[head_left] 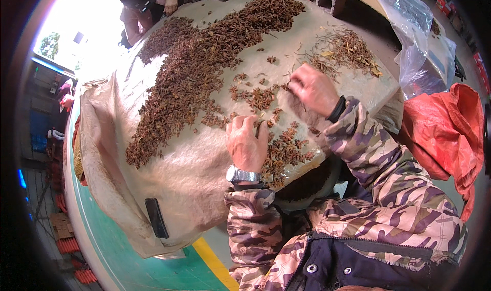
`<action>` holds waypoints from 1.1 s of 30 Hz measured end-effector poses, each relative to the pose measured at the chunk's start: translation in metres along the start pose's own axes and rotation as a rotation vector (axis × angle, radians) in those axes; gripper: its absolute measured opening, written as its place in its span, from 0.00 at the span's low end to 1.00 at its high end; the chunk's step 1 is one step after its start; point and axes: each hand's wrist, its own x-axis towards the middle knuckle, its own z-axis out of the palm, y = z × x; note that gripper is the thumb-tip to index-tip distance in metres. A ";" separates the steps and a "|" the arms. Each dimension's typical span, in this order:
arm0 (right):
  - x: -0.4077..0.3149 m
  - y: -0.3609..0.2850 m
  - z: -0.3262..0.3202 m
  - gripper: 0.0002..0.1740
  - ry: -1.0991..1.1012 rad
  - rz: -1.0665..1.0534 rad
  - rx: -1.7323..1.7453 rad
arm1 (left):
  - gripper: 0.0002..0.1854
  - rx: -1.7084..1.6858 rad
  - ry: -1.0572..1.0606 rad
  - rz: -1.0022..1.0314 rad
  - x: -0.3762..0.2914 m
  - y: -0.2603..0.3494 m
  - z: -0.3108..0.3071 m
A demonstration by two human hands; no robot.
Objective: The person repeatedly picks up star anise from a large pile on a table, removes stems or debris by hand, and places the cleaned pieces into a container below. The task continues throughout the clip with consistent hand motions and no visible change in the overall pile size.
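Observation:
A long heap of dried star anise point(199, 61) lies across the pale sheet-covered table point(191, 168). My left hand point(245, 141), with a metal wristwatch, rests palm down at the edge of a small cluster of star anise point(261, 97); its thumb and fingertips touch pieces, and whether it grips one is hidden. Up and to the right, my right hand point(312, 88) is blurred, fingers bent down near the sheet beside the stems; what it holds cannot be seen. More star anise point(285, 149) lies near the table corner, above a container of dark pieces point(307, 183).
A pile of thin stems and yellowish leaves point(351, 49) is at the upper right. A black phone point(156, 218) lies at the lower left edge. Another person's hand point(171, 3) is at the far side. A red woven sack point(445, 130) and clear plastic point(418, 34) are on the right.

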 end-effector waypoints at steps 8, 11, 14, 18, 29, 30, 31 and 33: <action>-0.003 -0.046 0.037 0.07 -0.255 -0.245 0.011 | 0.11 -0.034 -0.107 0.011 -0.012 0.000 -0.014; 0.000 -0.052 0.050 0.06 -0.224 -0.297 -0.069 | 0.11 -0.125 -0.035 -0.019 -0.006 -0.005 -0.006; 0.000 -0.060 0.057 0.08 -0.175 -0.291 -0.039 | 0.16 -0.036 0.041 0.047 0.003 -0.004 -0.003; -0.003 -0.056 0.051 0.08 -0.240 -0.329 -0.171 | 0.13 0.030 0.013 0.081 0.000 -0.010 0.006; 0.019 0.026 0.004 0.14 -0.090 0.016 -0.091 | 0.15 -0.100 0.004 0.102 0.005 0.021 -0.001; 0.013 0.015 0.005 0.14 -0.131 -0.011 -0.105 | 0.15 -0.110 -0.002 0.126 0.007 0.023 0.004; 0.010 0.003 0.008 0.15 -0.178 -0.050 -0.109 | 0.13 -0.122 -0.035 0.130 0.005 0.021 0.004; -0.001 -0.009 0.018 0.15 -0.265 -0.108 -0.063 | 0.10 -0.154 -0.102 0.143 0.000 0.014 0.006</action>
